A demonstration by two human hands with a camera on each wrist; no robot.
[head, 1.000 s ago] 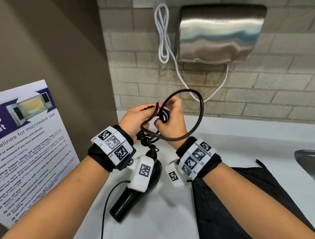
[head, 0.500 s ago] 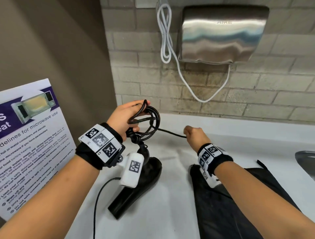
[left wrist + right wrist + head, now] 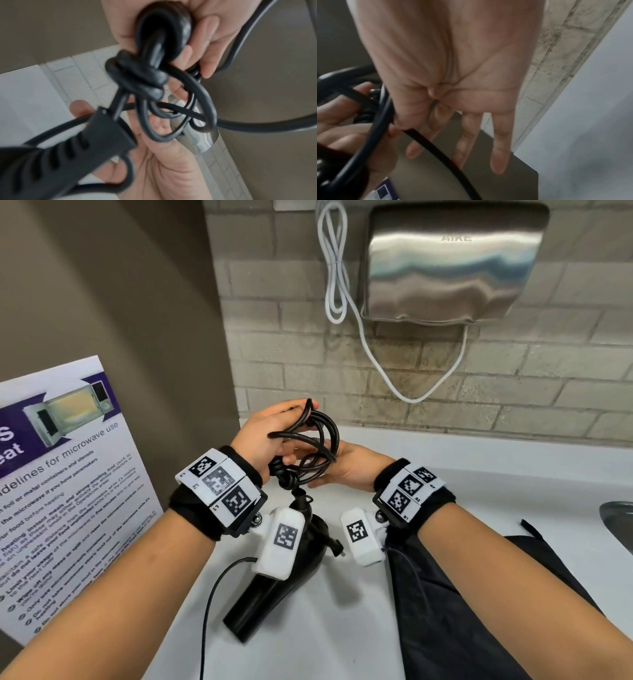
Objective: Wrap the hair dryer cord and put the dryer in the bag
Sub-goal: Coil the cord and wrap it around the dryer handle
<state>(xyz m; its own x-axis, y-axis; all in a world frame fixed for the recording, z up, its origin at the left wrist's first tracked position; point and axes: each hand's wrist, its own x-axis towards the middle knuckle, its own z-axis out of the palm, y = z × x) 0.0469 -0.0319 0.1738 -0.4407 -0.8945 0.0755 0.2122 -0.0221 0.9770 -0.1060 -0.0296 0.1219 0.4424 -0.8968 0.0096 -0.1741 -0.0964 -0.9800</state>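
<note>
Clutching glossy looped cord [image 3: 320, 436]; left hand [image 3: 262, 436], right hand [image 3: 347, 470]

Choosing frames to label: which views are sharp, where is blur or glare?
Head view: sharp, even light, streaky glare on the steel hand dryer. Left wrist view: cord close and soft, dryer handle smeared. Right wrist view: right hand blurred, filling most of the frame.

White counter [image 3: 342, 628] — black hair dryer [image 3: 260, 601] resting at left, black bag [image 3: 445, 628] flat just beside, right.
</note>
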